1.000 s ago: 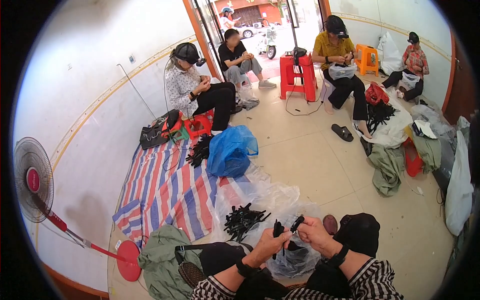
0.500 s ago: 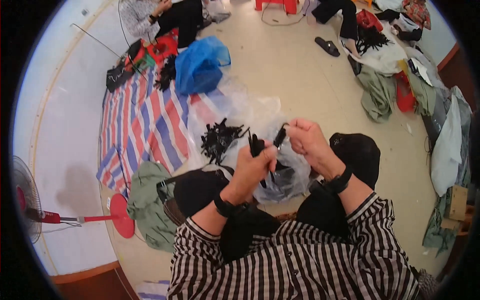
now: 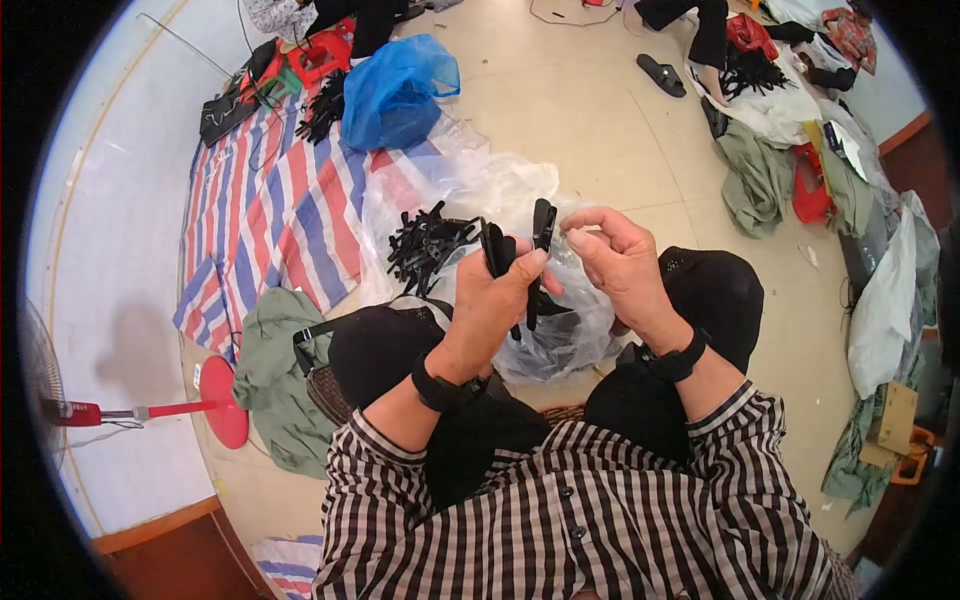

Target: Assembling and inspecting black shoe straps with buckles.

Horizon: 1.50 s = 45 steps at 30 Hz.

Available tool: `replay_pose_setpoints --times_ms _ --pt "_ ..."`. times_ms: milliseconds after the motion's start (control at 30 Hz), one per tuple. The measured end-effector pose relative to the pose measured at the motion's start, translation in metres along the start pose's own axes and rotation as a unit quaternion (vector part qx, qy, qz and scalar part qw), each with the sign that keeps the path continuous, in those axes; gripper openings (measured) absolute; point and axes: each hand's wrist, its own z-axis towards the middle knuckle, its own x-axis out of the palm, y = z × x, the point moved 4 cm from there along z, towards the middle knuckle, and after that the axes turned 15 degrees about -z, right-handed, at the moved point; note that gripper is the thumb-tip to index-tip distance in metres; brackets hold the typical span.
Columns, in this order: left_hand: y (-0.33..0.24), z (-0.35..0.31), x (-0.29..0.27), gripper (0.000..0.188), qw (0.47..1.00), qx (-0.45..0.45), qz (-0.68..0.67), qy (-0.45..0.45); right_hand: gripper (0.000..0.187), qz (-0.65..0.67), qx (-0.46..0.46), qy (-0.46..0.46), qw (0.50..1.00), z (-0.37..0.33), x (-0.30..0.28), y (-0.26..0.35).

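My left hand is closed around several slim black clip-like pieces. One longer black piece stands up between its thumb and fingers, and dark ends poke out below the hand. Just to the right, my right hand has its thumb and forefinger brought together in a pinch beside that piece's upper part. Whatever lies between those fingertips is too small to make out. A heap of similar black pieces lies left of my left hand on clear plastic sheeting. Beneath both hands is a crumpled clear plastic bag with dark contents.
A blue plastic bag rests on a striped sheet at left. Nearby are a green cloth and a red-based fan. Cloth and bags line the right wall; a black slipper lies on the floor. Other people sit at the far side.
The longer black piece now stands upright in my left hand; earlier it slanted between both hands. My right hand has come down slightly from its raised pinch. The view has shifted a little.
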Motion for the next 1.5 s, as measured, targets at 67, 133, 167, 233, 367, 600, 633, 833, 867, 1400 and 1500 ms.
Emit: replay_pose_setpoints --times_ms 67,133,167,233,367,600,633,833,867,1400,1500 --pt "-0.002 0.000 0.002 0.014 1.000 -0.004 0.019 0.010 0.017 -0.004 0.002 0.001 1.000 0.001 0.000 0.002" --pt "0.002 0.001 0.002 0.015 1.000 -0.010 0.009 0.014 0.018 0.012 0.015 0.004 1.000 0.003 0.000 0.001" --pt "0.003 0.001 0.004 0.015 1.000 -0.018 0.011 0.020 0.018 0.012 0.017 0.003 1.000 0.004 0.001 0.002" --pt "0.004 0.002 0.005 0.015 0.999 -0.030 0.011 0.026 0.017 0.037 0.025 -0.004 0.999 0.005 0.001 0.002" --pt "0.006 0.001 0.007 0.015 0.998 -0.035 0.016 0.046 0.015 0.037 0.030 -0.006 0.999 0.009 -0.002 -0.006" --pt "0.007 0.001 0.003 0.015 1.000 -0.005 0.007 0.014 0.012 0.094 0.032 -0.012 0.995 0.010 -0.003 -0.011" --pt "0.007 0.001 0.003 0.015 1.000 -0.005 0.007 0.014 0.011 0.108 0.034 -0.012 0.993 0.010 -0.004 -0.011" --pt "0.006 0.001 0.003 0.013 1.000 0.007 0.019 0.015 0.011 0.126 0.032 0.002 0.991 0.008 -0.004 -0.011" --pt "0.005 0.000 0.003 0.013 0.999 0.020 0.033 0.005 0.011 0.127 0.032 0.002 0.991 0.008 -0.003 -0.010" --pt "-0.007 -0.001 0.010 0.005 0.989 0.132 0.064 -0.034 0.009 0.249 0.071 0.059 0.964 -0.001 0.019 0.000" --pt "-0.008 0.000 0.010 0.005 0.989 0.138 0.050 -0.034 0.010 0.247 0.077 0.048 0.965 -0.001 0.020 0.002"
